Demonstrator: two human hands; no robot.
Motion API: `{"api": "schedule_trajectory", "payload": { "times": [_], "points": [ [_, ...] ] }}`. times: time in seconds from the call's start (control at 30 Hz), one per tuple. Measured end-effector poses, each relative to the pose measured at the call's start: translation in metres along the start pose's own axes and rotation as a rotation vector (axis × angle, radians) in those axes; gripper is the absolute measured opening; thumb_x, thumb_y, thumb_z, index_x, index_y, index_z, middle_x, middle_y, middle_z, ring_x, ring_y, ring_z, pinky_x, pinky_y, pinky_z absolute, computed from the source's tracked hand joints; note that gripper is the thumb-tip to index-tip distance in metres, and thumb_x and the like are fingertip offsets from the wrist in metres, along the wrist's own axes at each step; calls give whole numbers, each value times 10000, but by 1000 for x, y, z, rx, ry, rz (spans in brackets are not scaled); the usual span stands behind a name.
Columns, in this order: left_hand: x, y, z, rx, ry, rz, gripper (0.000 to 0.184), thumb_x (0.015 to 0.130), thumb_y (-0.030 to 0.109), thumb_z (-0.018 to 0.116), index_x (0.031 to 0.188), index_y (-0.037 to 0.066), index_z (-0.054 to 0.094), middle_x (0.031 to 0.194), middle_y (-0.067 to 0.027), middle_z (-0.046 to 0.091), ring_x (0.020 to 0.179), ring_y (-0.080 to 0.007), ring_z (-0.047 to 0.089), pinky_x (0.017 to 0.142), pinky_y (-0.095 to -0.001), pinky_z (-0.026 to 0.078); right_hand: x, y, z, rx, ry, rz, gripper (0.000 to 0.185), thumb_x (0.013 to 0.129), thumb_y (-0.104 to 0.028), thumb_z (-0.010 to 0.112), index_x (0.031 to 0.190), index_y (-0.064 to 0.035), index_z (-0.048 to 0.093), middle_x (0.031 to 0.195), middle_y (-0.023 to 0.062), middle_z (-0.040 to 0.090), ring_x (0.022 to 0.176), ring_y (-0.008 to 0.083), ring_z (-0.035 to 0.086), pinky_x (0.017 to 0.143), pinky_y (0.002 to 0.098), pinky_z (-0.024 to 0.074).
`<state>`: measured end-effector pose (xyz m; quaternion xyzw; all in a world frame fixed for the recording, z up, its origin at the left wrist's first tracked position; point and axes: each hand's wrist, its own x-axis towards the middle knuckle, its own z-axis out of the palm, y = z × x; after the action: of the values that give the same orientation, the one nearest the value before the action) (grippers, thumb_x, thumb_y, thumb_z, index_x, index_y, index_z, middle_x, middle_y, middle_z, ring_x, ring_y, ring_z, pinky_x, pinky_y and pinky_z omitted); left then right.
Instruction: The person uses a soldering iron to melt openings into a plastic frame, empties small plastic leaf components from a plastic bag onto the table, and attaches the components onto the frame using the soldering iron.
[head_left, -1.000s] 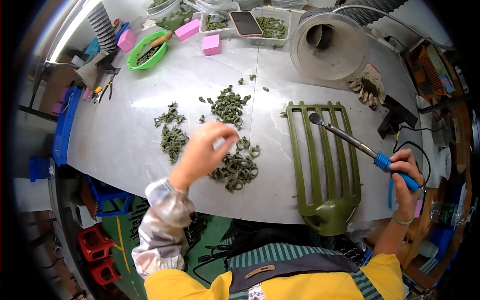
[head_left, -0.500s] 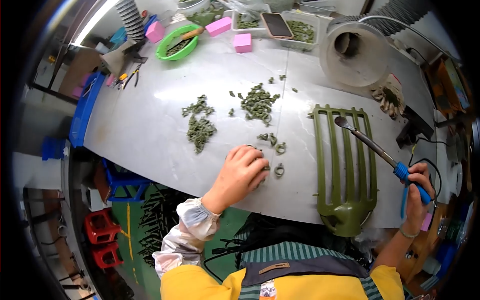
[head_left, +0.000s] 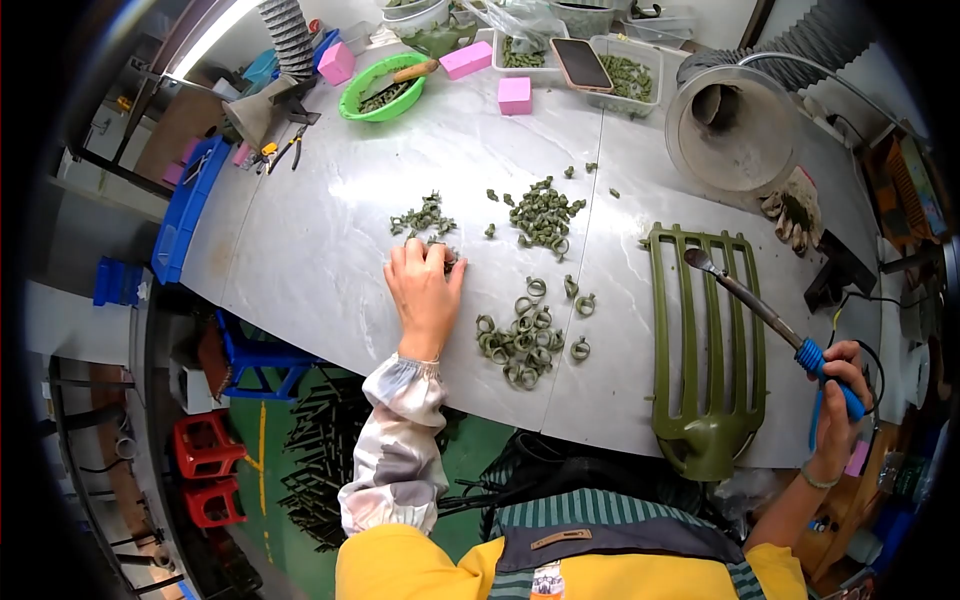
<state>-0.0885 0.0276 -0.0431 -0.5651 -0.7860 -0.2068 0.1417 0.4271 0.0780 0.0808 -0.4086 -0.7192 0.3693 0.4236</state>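
My left hand [head_left: 424, 295] is over a heap of small green pieces [head_left: 425, 216] left of the table's middle, its fingers curled down around part of the heap. What lies under the fingertips is mostly hidden. To its right is a loose pile of green rings [head_left: 522, 345], which look like wax; a few more lie apart from it. Behind these sits another heap of small green pieces [head_left: 545, 212]. Gripped in my right hand [head_left: 840, 390] is a blue-handled soldering iron [head_left: 765, 312] with a flat, spoon-like tip. That tip hangs above a green slatted frame [head_left: 705, 400].
A green bowl [head_left: 385, 112], pink blocks [head_left: 515, 96], bins of green pieces [head_left: 640, 80] and a phone [head_left: 581, 64] line the back. An extraction hood [head_left: 735, 150] and gloves [head_left: 795, 215] are at back right. Pliers [head_left: 288, 150] lie at left.
My left hand has moved left and away from me, from the rings to the left heap, uncovering the ring pile. The view has shifted slightly. My right hand still holds the iron over the frame.
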Motion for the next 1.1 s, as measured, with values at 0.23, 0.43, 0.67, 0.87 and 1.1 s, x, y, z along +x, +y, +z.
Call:
{"api": "schedule_trajectory", "payload": {
  "times": [0.23, 0.43, 0.67, 0.87, 1.1],
  "points": [
    [-8, 4, -9, -158, 61, 176, 204, 757, 127, 789, 908, 100, 654, 992, -33, 639, 1019, -266, 541, 887, -395, 384, -1, 0, 3, -7, 6, 8, 164, 899, -196, 614, 984, -65, 663, 1115, 82, 504, 912, 182, 517, 781, 354, 497],
    [-12, 15, -27, -764, -147, -340, 254, 834, 21, 736, 1024, 64, 572, 971, -70, 669, 849, -184, 652, 767, -290, 511, -2, 1, 4, 17, 12, 12, 160, 904, -191, 615, 980, -62, 669, 1118, 82, 507, 926, 182, 515, 786, 358, 501],
    [-9, 26, -45, -1377, -169, -513, 281, 891, 4, 712, 1123, 18, 555, 946, -51, 663, 872, -96, 636, 795, -230, 539, -4, 1, 3, 31, 13, 6, 164, 906, -194, 612, 981, -59, 668, 1117, 82, 503, 941, 187, 509, 782, 361, 495],
    [-9, 27, -47, -1388, -243, -541, 212, 876, 2, 731, 1079, 16, 673, 945, -5, 674, 858, -69, 630, 799, -210, 523, -8, 2, 1, 38, 16, 24, 178, 906, -208, 617, 989, -58, 663, 1111, 80, 496, 946, 186, 504, 788, 360, 488],
    [-9, 32, -52, -1417, -245, -558, 228, 864, 18, 749, 1082, 25, 685, 983, -4, 691, 881, -68, 629, 820, -204, 509, -11, 1, 0, 42, 22, 30, 188, 904, -215, 619, 984, -51, 663, 1103, 82, 495, 947, 184, 503, 793, 355, 484]
  ]
}}
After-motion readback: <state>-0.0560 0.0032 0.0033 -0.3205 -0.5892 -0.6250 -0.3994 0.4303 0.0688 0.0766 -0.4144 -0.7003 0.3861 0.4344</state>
